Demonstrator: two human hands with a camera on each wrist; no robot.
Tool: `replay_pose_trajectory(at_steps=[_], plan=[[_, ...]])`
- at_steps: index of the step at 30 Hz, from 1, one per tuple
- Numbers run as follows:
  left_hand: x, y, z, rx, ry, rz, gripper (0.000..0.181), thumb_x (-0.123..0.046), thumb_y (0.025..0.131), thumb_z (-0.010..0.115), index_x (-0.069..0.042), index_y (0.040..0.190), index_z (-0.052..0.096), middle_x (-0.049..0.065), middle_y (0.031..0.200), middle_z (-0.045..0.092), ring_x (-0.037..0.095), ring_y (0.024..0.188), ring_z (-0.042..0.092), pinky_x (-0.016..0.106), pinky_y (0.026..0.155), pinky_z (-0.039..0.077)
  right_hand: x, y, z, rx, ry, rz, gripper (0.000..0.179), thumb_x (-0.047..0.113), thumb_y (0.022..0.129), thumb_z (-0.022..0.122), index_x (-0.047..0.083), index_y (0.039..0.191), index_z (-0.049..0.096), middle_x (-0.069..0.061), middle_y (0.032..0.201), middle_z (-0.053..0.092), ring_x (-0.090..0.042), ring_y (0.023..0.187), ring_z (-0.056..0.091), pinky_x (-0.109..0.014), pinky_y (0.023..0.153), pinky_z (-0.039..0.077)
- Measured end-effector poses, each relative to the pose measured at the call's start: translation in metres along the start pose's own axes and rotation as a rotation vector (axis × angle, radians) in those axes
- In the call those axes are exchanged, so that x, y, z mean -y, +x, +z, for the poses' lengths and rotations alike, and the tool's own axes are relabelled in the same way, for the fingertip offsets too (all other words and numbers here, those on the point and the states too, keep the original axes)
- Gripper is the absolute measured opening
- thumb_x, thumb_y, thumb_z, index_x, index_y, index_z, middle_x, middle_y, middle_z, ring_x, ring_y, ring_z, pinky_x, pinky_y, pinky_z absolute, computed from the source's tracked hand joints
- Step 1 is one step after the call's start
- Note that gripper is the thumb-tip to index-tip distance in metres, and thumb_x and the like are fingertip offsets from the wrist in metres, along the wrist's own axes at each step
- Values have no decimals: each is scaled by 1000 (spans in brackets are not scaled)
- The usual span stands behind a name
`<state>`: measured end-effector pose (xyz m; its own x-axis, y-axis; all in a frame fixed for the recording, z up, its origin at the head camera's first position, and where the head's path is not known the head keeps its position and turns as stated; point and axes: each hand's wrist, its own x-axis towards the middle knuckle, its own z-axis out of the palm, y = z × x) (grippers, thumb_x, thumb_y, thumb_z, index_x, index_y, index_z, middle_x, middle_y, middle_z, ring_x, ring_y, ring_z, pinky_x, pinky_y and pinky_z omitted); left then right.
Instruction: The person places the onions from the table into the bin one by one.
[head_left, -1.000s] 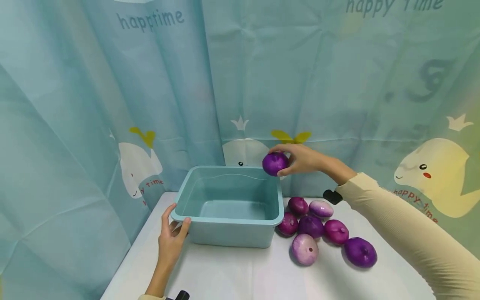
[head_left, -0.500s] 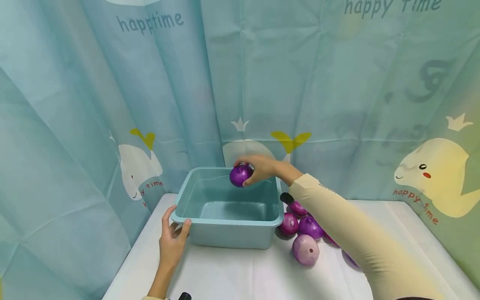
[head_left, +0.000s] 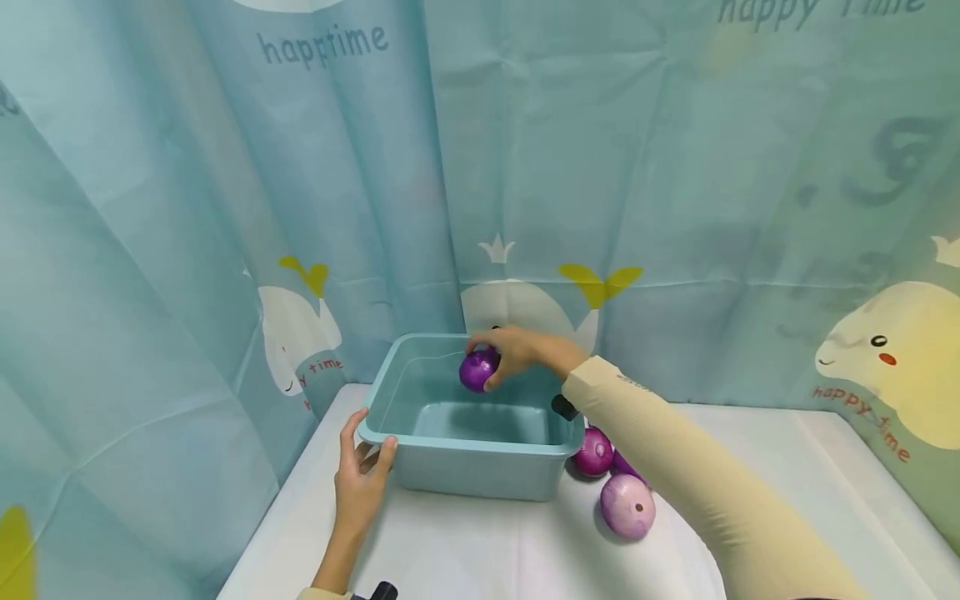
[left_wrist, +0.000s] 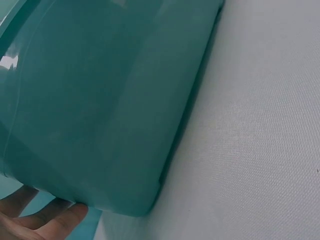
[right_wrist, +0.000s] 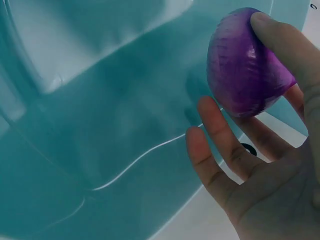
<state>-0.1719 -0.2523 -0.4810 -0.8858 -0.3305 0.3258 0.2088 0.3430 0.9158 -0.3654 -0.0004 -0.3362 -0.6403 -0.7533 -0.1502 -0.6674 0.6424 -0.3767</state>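
A shiny purple onion (head_left: 477, 371) is pinched between the thumb and fingers of my right hand (head_left: 513, 354), above the inside of the teal plastic tub (head_left: 465, 443). The right wrist view shows the onion (right_wrist: 245, 65) close up, two lower fingertips spread apart from it. My left hand (head_left: 362, 479) grips the tub's near left corner, thumb at the front rim and fingers along the side. In the left wrist view, fingertips (left_wrist: 65, 220) press the tub's wall (left_wrist: 100, 110). The visible part of the tub's floor holds nothing.
A pale pink onion (head_left: 627, 507) and a magenta onion (head_left: 592, 454) lie on the white table (head_left: 465, 550) right of the tub. Another purple onion (head_left: 624, 468) is partly behind my right sleeve (head_left: 675, 458). A patterned curtain (head_left: 555, 167) hangs behind the table.
My right hand has carried the purple onion left from the tub's far right corner and lowered it inside the rim. The left hand keeps its grip; the head view has shifted slightly.
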Motion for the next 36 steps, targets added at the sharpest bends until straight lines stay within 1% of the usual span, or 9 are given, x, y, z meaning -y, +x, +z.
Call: replay_pose_trajectory(at_steps=[6, 12, 16, 20, 23, 26, 30, 33, 36], plan=[[-3, -2, 3, -4, 8, -4, 66, -21, 102, 65, -25, 158, 31, 25, 152, 47, 46, 122, 61, 32, 86, 55, -5, -3, 3, 5, 13, 5, 63, 26, 84, 87, 23, 139, 56, -10, 135, 57, -29, 123, 52, -44, 99, 50], [-2, -2, 5, 1, -11, 1, 65, -21, 103, 65, -27, 158, 31, 22, 154, 46, 44, 126, 59, 20, 83, 52, -12, -7, 3, 15, 11, 19, 63, 25, 84, 87, 22, 139, 57, -10, 134, 58, -29, 122, 54, -43, 99, 50], [-2, -3, 7, 2, 5, 8, 66, -21, 102, 65, -25, 158, 31, 23, 154, 46, 45, 126, 59, 20, 82, 52, -14, -10, 3, 22, 18, 42, 63, 27, 84, 87, 24, 140, 57, -9, 134, 58, -29, 122, 53, -43, 99, 50], [-3, -3, 8, 0, 20, 10, 66, -21, 102, 65, -25, 158, 30, 25, 152, 47, 46, 123, 60, 22, 81, 53, -14, -13, 3, 33, 23, 40, 72, 29, 86, 86, 24, 148, 51, -10, 143, 55, -30, 130, 52, -47, 105, 46], [-3, -4, 8, -2, 11, 5, 65, -21, 102, 65, -26, 158, 32, 24, 152, 48, 45, 123, 61, 21, 81, 52, -13, -20, -1, 13, 42, -13, 80, 30, 87, 85, 22, 155, 44, -12, 154, 48, -33, 139, 47, -51, 110, 41], [-3, -5, 9, 1, 6, 10, 65, -21, 102, 65, -26, 158, 32, 23, 152, 48, 44, 124, 61, 20, 82, 51, -14, -35, -8, -40, 88, -109, 82, 28, 87, 84, 16, 156, 41, -11, 159, 42, -36, 143, 42, -53, 110, 42], [-4, -4, 7, 0, 12, 15, 65, -20, 102, 65, -25, 158, 31, 23, 151, 48, 45, 124, 60, 18, 81, 51, -23, -66, -19, -123, 138, -196, 81, 28, 88, 84, 13, 156, 43, -8, 157, 45, -39, 138, 47, -51, 104, 48], [-3, -3, 5, -3, 20, 8, 66, -20, 102, 64, -23, 159, 30, 25, 151, 48, 46, 124, 59, 18, 80, 51, -34, -95, -24, -180, 134, -206, 81, 29, 88, 84, 16, 156, 43, -7, 157, 47, -38, 129, 55, -52, 99, 50], [-1, -2, 3, -1, 21, -3, 66, -21, 103, 63, -24, 159, 29, 26, 151, 47, 48, 123, 59, 18, 79, 51, -50, -128, -23, -239, 111, -190, 82, 31, 87, 85, 19, 156, 43, -7, 154, 49, -35, 118, 62, -52, 95, 52]])
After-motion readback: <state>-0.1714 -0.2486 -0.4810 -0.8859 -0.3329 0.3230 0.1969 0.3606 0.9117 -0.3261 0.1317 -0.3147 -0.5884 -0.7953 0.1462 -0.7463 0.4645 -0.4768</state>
